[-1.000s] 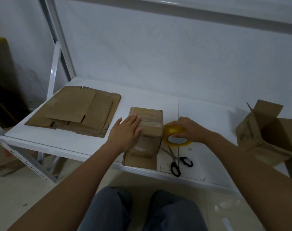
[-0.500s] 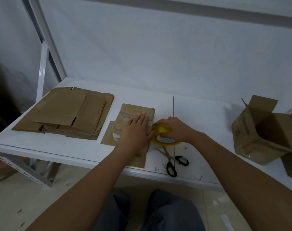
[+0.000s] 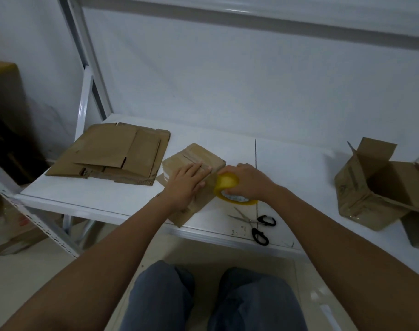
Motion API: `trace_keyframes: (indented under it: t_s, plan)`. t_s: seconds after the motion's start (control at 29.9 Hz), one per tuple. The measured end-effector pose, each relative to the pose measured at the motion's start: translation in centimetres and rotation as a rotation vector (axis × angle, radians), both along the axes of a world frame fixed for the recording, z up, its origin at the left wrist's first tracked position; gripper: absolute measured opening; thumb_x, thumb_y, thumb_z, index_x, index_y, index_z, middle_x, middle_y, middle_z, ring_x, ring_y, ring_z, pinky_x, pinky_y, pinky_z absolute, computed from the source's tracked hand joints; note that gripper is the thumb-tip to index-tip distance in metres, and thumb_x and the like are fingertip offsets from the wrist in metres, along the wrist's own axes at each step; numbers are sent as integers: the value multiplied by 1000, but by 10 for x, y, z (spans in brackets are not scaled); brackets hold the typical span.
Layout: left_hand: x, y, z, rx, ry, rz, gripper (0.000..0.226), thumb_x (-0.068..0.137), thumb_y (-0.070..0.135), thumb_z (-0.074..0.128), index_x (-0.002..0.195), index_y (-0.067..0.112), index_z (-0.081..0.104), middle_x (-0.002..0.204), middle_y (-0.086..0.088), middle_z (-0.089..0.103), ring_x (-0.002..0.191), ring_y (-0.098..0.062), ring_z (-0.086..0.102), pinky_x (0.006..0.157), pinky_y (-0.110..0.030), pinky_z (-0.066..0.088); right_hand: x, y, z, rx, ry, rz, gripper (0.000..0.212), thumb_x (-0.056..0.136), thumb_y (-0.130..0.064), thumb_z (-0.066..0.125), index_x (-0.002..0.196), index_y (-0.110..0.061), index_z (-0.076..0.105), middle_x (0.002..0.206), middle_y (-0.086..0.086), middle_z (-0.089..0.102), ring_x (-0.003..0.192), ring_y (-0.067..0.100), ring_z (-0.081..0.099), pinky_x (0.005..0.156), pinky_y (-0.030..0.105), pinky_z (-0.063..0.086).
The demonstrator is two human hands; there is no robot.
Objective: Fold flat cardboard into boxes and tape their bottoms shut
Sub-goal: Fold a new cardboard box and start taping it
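— On the white shelf board (image 3: 299, 168), near its front edge, what is the left hand (image 3: 185, 185) doing?
— It lies flat, fingers straight and together, pressing on top of the small brown cardboard box (image 3: 194, 161), which sits upside down with its bottom flaps closed.
— And the right hand (image 3: 249, 182)?
— Its fingers are curled round the yellow roll of packing tape (image 3: 230, 189), held against the box's right side.
— What else is on the board?
— A stack of flat brown cardboard sheets (image 3: 113, 156) lies to the far left. Black-handled scissors (image 3: 256, 223) lie near the front, right of the box. An open brown cardboard box (image 3: 375, 185) lies on its side at the right.
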State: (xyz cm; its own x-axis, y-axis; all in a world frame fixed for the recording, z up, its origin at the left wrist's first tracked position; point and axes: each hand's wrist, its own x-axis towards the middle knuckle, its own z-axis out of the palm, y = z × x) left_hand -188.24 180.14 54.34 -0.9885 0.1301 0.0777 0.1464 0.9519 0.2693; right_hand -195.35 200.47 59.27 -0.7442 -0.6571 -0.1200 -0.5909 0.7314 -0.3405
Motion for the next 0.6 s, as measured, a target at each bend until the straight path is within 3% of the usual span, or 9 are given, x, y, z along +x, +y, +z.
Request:
trace_keyframes:
  t_s: [0.17,0.3,0.37,0.5,0.6]
  plan:
    - [1,2,0,25,-1,-114,44,105,23,24,149,32,24,158,-4,20,146,-18,14,116,-31,2,20,-3,1,-36,21,-82,47,81,-48,64,125,-37,50,111,4,61,100,22,57,80,33,45]
    - [0,6,-2,107,28,-199,50,104,14,27,144,44,22,157,-1,23,146,-16,15,117,-36,-1,23,5,1,-45,-31,-135,46,81,-48,64,123,-35,49,114,1,61,102,21,57,81,33,46]
    - [-7,5,3,152,7,-203,53,102,7,31,144,40,30,156,-1,26,145,-16,17,117,-37,1,25,3,-1,-107,-68,-199,48,82,-44,65,125,-32,50,119,2,59,103,21,56,80,31,44]
    - [-22,-3,19,274,-21,-59,50,96,1,40,136,29,50,151,2,37,140,-19,31,116,-40,22,32,-21,-8,-319,-233,-325,54,80,-41,70,126,-27,45,126,1,50,106,20,49,78,30,39]
    - [-29,-11,24,361,-65,79,45,98,10,38,137,29,48,146,1,45,132,-22,42,106,-35,35,42,-46,-21,-428,-303,-370,61,81,-42,70,129,-20,40,124,0,45,110,21,49,83,32,42]
